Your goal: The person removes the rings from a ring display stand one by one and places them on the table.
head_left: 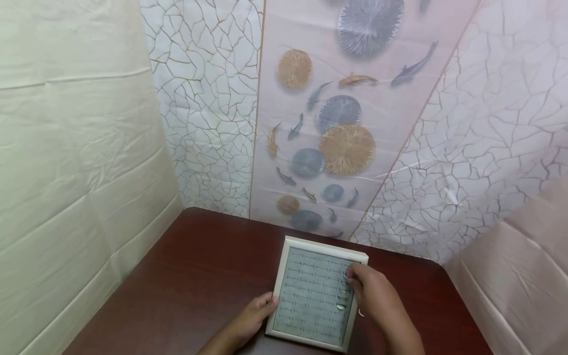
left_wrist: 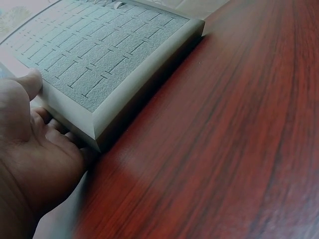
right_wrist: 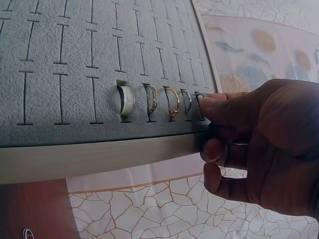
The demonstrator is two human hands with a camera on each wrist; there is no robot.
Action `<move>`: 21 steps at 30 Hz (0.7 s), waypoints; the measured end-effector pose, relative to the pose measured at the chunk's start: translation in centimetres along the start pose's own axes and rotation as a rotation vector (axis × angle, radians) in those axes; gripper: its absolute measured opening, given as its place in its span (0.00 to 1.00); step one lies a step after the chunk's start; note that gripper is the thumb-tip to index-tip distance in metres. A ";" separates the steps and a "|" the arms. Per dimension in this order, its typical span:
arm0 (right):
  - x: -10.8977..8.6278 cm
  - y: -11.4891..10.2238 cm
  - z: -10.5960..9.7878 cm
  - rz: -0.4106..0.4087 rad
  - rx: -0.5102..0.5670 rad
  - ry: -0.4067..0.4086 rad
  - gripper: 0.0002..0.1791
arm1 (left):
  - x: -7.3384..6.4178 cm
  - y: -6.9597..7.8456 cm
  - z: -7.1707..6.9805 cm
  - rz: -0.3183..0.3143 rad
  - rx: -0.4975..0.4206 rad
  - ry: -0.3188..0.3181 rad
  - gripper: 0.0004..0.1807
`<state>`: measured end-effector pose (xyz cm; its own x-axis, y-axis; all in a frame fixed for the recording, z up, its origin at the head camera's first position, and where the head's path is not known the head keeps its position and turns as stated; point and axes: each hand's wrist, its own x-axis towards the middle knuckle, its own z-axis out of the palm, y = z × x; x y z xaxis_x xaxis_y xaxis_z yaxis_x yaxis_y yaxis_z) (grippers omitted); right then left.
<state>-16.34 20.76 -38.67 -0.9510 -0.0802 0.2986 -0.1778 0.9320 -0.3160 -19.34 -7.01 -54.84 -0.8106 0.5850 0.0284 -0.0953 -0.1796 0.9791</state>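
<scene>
A ring display tray (head_left: 310, 339) has a pale frame around a grey slotted pad (head_left: 306, 296). My left hand (head_left: 255, 313) grips its left side, thumb over the frame and fingers underneath. At the far right corner my right hand (head_left: 377, 291) pinches a ring (right_wrist: 200, 97) at the end slot, its fingertips covering part of it. In the right wrist view, a wide silver ring (right_wrist: 127, 100), a textured ring (right_wrist: 153, 99), a gold ring (right_wrist: 172, 102) and a thin silver ring (right_wrist: 187, 102) stand in the same row of slots.
Another ring (head_left: 361, 312) lies on the dark red wooden table (head_left: 199, 276), just right of the tray. Behind the table hangs a patterned cloth (head_left: 213, 123). A plain cream cloth (head_left: 88, 148) closes off the left side.
</scene>
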 end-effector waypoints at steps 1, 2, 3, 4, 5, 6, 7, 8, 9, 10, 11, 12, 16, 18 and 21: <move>0.0 0.0 0.0 0.001 0.003 -0.003 0.11 | 0.0 0.0 0.0 0.007 0.001 -0.004 0.26; -0.1 0.1 0.0 -0.002 0.006 -0.001 0.11 | 0.0 0.0 0.0 0.011 0.001 -0.007 0.26; -0.1 0.1 0.0 -0.002 0.014 -0.003 0.12 | 0.0 0.1 0.0 0.015 0.000 -0.008 0.26; -0.1 0.2 0.0 -0.002 0.023 -0.007 0.12 | 0.0 0.1 0.0 0.015 -0.001 -0.010 0.26; -0.2 0.2 0.0 -0.004 0.037 -0.014 0.12 | 0.0 0.1 0.0 0.010 -0.003 -0.007 0.26; -0.2 0.3 0.0 -0.011 0.048 -0.016 0.12 | -0.1 0.0 0.0 0.005 -0.006 -0.008 0.26; -0.3 0.3 0.0 -0.017 0.057 -0.020 0.13 | -0.1 0.0 0.0 0.001 -0.006 -0.007 0.27; -0.3 0.4 0.0 -0.025 0.065 -0.023 0.13 | -0.1 -0.1 0.0 -0.005 -0.005 -0.003 0.27; -0.4 0.4 0.0 -0.041 0.073 -0.019 0.14 | -0.2 -0.1 0.1 -0.010 -0.008 -0.004 0.27; -0.5 0.5 0.0 -0.067 0.076 -0.009 0.15 | -0.2 -0.2 0.1 -0.013 -0.005 -0.008 0.27; -0.6 0.6 0.1 -0.098 0.080 0.003 0.15 | -0.2 -0.3 0.1 -0.012 -0.004 -0.010 0.27; -0.7 0.7 0.1 -0.133 0.083 0.019 0.16 | -0.2 -0.3 0.2 -0.006 0.001 -0.017 0.26; -1.0 1.0 0.1 -0.244 0.109 0.056 0.18 | -0.2 -0.3 0.2 0.025 0.024 -0.036 0.25; -1.1 1.1 0.1 -0.271 0.120 0.076 0.18 | -0.2 -0.3 0.1 0.034 0.037 -0.039 0.25; -1.1 1.5 0.0 -0.320 0.097 0.158 0.18 | -0.2 -0.2 0.1 0.040 0.048 -0.039 0.25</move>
<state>-15.56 22.22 -39.52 -0.7935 -0.2997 0.5296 -0.4907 0.8298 -0.2657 -19.10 -7.05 -54.99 -0.7898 0.6088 0.0744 -0.0350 -0.1657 0.9855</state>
